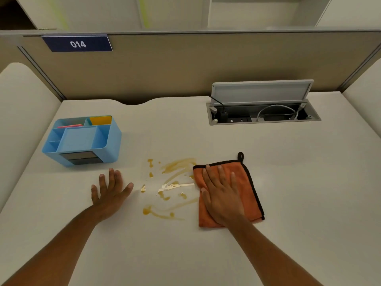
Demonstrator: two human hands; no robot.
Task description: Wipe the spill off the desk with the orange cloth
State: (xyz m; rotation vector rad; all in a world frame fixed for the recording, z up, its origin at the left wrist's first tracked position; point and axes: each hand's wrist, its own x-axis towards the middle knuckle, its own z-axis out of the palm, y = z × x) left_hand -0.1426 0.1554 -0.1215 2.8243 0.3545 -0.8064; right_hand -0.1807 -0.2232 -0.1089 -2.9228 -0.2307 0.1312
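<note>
Item by item, from our left: on the beige partition [185, 65] we read one label, a dark blue plate [78, 43] printed "014" in white; we find no other legible writing or brand anywhere. Below it, a light blue desk organiser [82, 140] stands near the left edge of the white desk [206, 254], holding a pink item and a yellow item in its rear compartments, with dark drawer fronts facing us. Next, our left hand [110, 193] lies flat on the desk with fingers spread, holding nothing, just left of the spill [175, 184]. The spill, amber drops and smeared streaks with a pale patch in the middle, sits at desk centre between our two hands. Its right margin meets the orange cloth [243, 195], black-trimmed with a hanging loop at its far corner, laid flat and folded. Our right hand [222, 195] presses palm-down on the cloth, fingers extended and slightly apart. Farther back on the right, an open cable tray [263, 114] is set into the desk, its grey lid raised, with cables and sockets inside. Bare desk surface lies to the right of the cloth and along the near edge.
</note>
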